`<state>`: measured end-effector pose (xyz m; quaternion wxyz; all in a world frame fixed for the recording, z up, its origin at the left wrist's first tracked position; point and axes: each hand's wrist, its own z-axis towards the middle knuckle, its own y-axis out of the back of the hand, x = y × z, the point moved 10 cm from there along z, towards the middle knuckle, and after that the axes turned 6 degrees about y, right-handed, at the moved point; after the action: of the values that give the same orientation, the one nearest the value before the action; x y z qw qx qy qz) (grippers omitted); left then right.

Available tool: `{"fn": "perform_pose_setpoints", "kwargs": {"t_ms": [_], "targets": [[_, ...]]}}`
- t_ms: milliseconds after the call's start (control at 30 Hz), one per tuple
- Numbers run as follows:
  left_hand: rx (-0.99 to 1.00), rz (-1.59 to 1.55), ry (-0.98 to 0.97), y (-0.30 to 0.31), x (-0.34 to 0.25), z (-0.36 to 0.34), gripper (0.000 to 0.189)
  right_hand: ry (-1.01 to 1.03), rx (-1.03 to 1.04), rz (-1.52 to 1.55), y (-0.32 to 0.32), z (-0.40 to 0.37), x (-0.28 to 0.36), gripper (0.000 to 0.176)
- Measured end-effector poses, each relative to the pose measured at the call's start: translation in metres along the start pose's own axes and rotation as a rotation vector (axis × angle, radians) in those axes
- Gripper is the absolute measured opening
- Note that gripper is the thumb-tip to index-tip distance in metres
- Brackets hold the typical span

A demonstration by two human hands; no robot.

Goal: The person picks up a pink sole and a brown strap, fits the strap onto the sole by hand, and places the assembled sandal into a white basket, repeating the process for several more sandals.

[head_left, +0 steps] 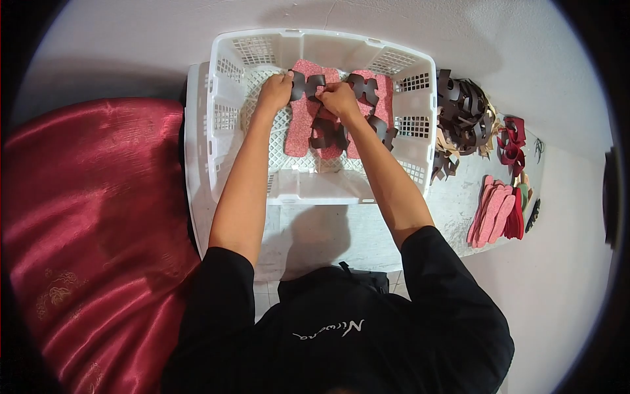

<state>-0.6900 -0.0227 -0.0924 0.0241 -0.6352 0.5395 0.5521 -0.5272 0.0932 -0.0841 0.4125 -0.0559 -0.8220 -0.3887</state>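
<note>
Here, the left hand [274, 90] and the right hand [338, 100], each nearly closed, pinch opposite ends of one dark strap [306, 87] over pink soles [300, 134] inside the white basket [289, 187] that sits on the table [374, 243].

black short-sleeved shirt [400, 335], white script lettering [331, 328]

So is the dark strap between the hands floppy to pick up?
The dark strap is probably bendy rather than floppy: it holds a curve. It looks thin, so likely light. It might drag the pink sole along, though I can't tell if they're joined.
</note>
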Motion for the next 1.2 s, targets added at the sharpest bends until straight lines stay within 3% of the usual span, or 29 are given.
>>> {"fn": "perform_pose_setpoints", "kwargs": {"t_ms": [33,100,200,300,467,533,667,733,933,1200], "targets": [[0.001,0.002,0.001,-0.001,0.001,-0.002,0.053,-0.026,-0.009,0.040,0.000,-0.004,-0.003,0.034],[0.098,-0.559,0.258,-0.015,0.022,-0.011,0.047,-0.006,-0.084,0.057,0.005,-0.011,0.001,0.032],[0.059,-0.792,0.416,-0.008,0.018,-0.035,0.033,-0.031,-0.141,0.130,0.009,-0.014,-0.004,0.029],[-0.005,-0.901,0.439,-0.012,0.026,-0.039,0.028,-0.072,-0.142,0.254,0.004,-0.015,-0.012,0.026],[-0.062,-0.824,0.370,-0.012,0.045,-0.026,0.031,-0.003,-0.223,0.448,-0.003,-0.016,-0.016,0.024],[-0.130,-0.749,0.322,-0.001,0.037,-0.029,0.031,-0.045,-0.068,0.510,-0.016,-0.013,-0.013,0.018],[-0.167,-0.760,0.284,0.004,0.029,-0.034,0.028,0.033,-0.091,0.533,-0.010,-0.003,-0.007,0.018],[-0.138,-0.722,0.256,-0.002,0.034,-0.026,0.027,0.062,-0.173,0.386,-0.001,0.000,-0.005,0.020],[-0.106,-0.346,0.269,-0.003,0.039,-0.006,0.034,0.122,-0.162,-0.082,0.011,-0.004,0.020,0.024],[-0.040,-0.035,0.354,0.015,0.028,-0.008,0.032,0.061,-0.148,0.159,-0.003,0.002,0.011,0.023]]}}
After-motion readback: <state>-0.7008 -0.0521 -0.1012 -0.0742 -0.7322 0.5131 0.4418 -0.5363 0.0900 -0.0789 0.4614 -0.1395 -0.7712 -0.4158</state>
